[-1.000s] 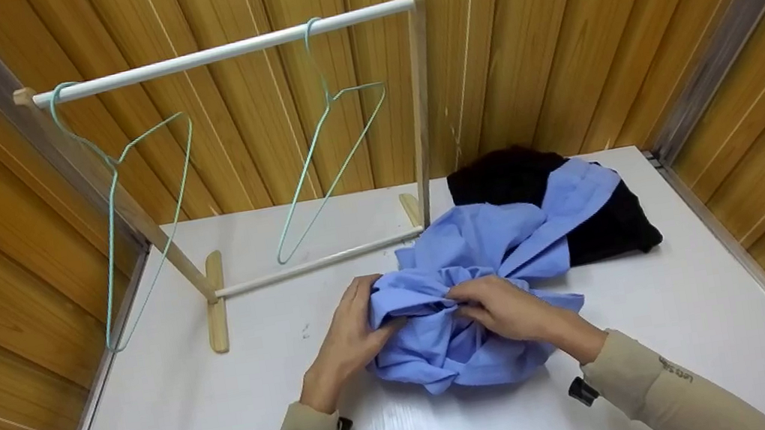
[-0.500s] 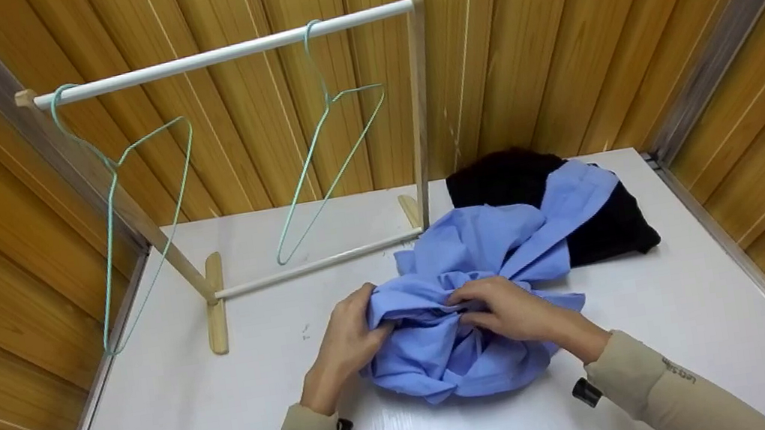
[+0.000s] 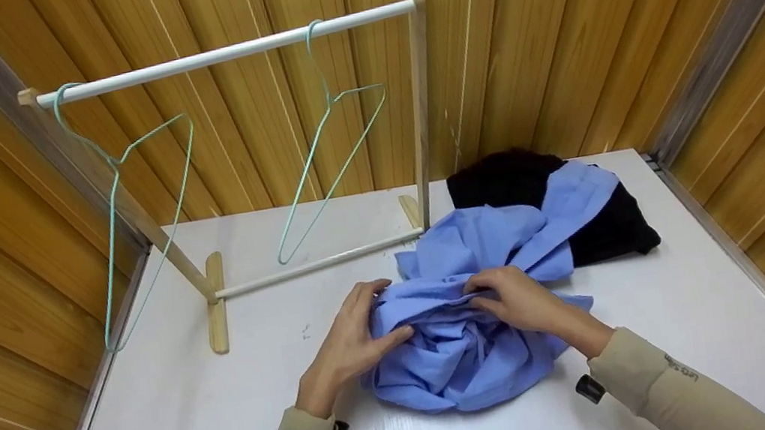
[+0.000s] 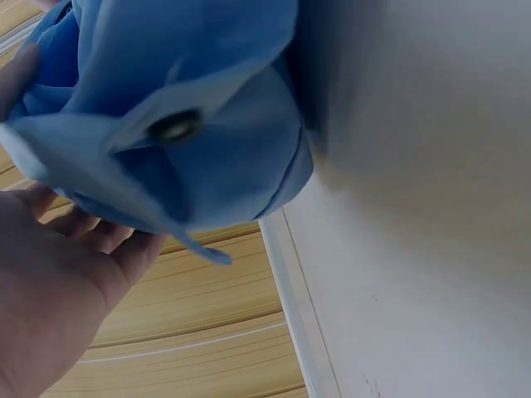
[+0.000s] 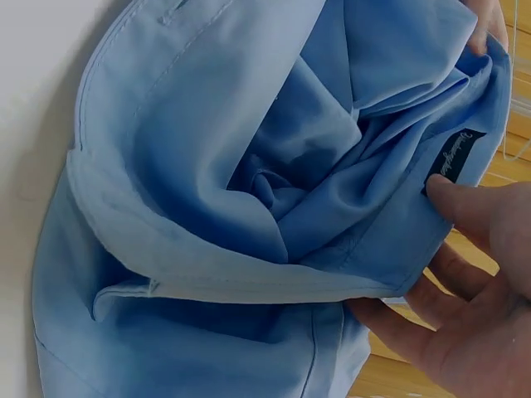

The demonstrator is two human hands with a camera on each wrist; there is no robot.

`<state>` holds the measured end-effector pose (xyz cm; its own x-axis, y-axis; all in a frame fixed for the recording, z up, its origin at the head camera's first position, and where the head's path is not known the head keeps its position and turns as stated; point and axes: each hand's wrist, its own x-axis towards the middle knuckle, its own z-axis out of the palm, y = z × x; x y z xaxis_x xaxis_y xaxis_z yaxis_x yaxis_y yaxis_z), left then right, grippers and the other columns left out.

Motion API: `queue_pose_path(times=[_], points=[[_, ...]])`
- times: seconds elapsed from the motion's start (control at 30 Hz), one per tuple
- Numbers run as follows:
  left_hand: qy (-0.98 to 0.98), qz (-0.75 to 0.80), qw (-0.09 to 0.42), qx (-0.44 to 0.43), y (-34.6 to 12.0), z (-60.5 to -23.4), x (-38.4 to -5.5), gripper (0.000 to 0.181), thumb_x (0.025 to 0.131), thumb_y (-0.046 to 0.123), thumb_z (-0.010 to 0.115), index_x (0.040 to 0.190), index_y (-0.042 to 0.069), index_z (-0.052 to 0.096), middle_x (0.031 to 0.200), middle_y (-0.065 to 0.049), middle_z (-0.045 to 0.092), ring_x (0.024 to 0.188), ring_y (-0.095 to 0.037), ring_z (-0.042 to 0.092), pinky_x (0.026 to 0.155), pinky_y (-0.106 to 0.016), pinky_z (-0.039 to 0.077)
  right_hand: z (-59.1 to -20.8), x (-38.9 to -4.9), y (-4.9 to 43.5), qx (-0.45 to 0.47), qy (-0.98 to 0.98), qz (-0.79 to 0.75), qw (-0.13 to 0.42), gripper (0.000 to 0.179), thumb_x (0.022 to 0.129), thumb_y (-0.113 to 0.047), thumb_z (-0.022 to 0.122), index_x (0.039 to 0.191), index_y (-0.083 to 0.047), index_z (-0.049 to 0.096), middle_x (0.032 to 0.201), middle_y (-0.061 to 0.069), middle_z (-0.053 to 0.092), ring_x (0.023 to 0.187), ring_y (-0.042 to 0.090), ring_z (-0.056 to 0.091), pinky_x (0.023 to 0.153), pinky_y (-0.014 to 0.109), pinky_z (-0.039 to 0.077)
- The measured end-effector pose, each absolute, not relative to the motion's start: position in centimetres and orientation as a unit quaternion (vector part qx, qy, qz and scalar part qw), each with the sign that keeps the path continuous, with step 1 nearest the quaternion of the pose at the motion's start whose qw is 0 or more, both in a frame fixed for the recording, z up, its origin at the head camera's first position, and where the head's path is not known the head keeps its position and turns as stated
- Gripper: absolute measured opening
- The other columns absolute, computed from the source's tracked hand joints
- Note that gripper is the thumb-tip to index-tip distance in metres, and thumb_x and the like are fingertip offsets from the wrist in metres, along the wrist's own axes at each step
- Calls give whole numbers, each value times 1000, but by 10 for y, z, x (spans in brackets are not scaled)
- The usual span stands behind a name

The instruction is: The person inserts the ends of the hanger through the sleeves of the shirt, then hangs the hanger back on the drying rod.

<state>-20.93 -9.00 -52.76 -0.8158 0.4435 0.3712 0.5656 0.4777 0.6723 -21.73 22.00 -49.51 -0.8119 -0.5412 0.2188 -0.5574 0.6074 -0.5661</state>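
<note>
A crumpled light blue shirt (image 3: 451, 371) lies bunched on the white table. A dark button (image 4: 176, 126) shows on its cloth in the left wrist view. My right hand (image 3: 521, 304) pinches the neck edge, its thumb beside a dark woven label (image 5: 453, 157) inside the shirt and its fingers on the outer side. At the left side of the bundle, my left hand (image 3: 348, 341) holds the cloth between thumb and fingers. Its thumb lies over the front folds, while the fingers (image 4: 108, 236) touch the outer side. Folds hide some fingertips.
Behind the shirt lies a black garment (image 3: 612, 226), partly covered by a blue sleeve (image 3: 580, 193). A small clothes rack (image 3: 215, 56) stands at the back left with two mint-green wire hangers (image 3: 114, 232) on its rail. Wood-panelled walls (image 3: 522, 35) enclose the table.
My right hand has shifted slightly right and up, drawing the neck edge straighter. The left thumb has moved over the cloth, and the front folds have spread a little toward me.
</note>
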Motion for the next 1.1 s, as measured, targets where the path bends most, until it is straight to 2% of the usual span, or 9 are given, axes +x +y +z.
queue_pose_path(times=[0.1, 0.3, 0.47, 0.53, 0.63, 0.77, 0.9, 1.1], points=[[-848, -429, 83, -302, -90, -525, -210, 63, 91, 49, 76, 138, 11, 56, 132, -3, 54, 124, -22, 53, 106, -44, 43, -497, -219, 221, 298, -901, 316, 21, 9, 95, -5, 73, 102, -9, 76, 102, 3, 74, 99, 24, 70, 89, 45, 54], [-841, -420, 122, -319, -89, -523, -213, 30, 95, 33, 77, 111, 9, 69, 112, 1, 63, 108, -17, 62, 96, -40, 50, -498, -223, 226, 287, -900, 326, 19, 8, 96, -7, 73, 103, -9, 76, 103, 2, 74, 99, 24, 69, 89, 46, 54], [-851, -400, 133, -313, -90, -522, -214, 27, 92, 30, 80, 105, 8, 71, 105, -1, 66, 100, -18, 65, 88, -39, 53, -491, -227, 235, 268, -896, 354, 17, 7, 98, -18, 72, 98, -13, 76, 94, -5, 71, 90, 16, 67, 81, 40, 55], [-855, -395, 133, -309, -90, -522, -215, 27, 92, 30, 81, 105, 8, 72, 105, -1, 66, 98, -18, 65, 87, -39, 53, -488, -231, 240, 259, -897, 358, 33, 8, 100, -16, 70, 97, -10, 76, 93, -4, 71, 87, 16, 67, 78, 40, 55], [-858, -391, 134, -305, -90, -522, -216, 28, 92, 31, 81, 104, 8, 72, 104, -2, 66, 97, -18, 65, 86, -39, 54, -486, -238, 251, 240, -903, 351, 64, 11, 97, 0, 64, 100, -3, 74, 96, 6, 72, 92, 23, 67, 81, 45, 54], [-860, -387, 134, -304, -89, -522, -215, 28, 92, 31, 80, 104, 7, 72, 104, -2, 67, 96, -18, 65, 85, -40, 54, -486, -247, 271, 199, -918, 331, 95, 33, 83, 17, 55, 110, 5, 69, 106, 21, 70, 104, 37, 63, 92, 54, 48], [-862, -382, 133, -305, -88, -521, -214, 27, 92, 30, 80, 104, 7, 72, 104, -2, 66, 97, -19, 65, 86, -40, 53, -488, -251, 291, 147, -941, 285, 105, 48, 74, 20, 52, 118, 7, 64, 118, 28, 63, 114, 49, 54, 97, 59, 42], [-864, -368, 145, -311, -89, -522, -215, 26, 92, 29, 80, 102, 7, 72, 104, -3, 65, 99, -20, 64, 89, -39, 53, -492, -257, 310, 99, -976, 172, 93, 51, 72, 16, 54, 122, 11, 61, 130, 33, 54, 120, 57, 46, 93, 67, 42]])
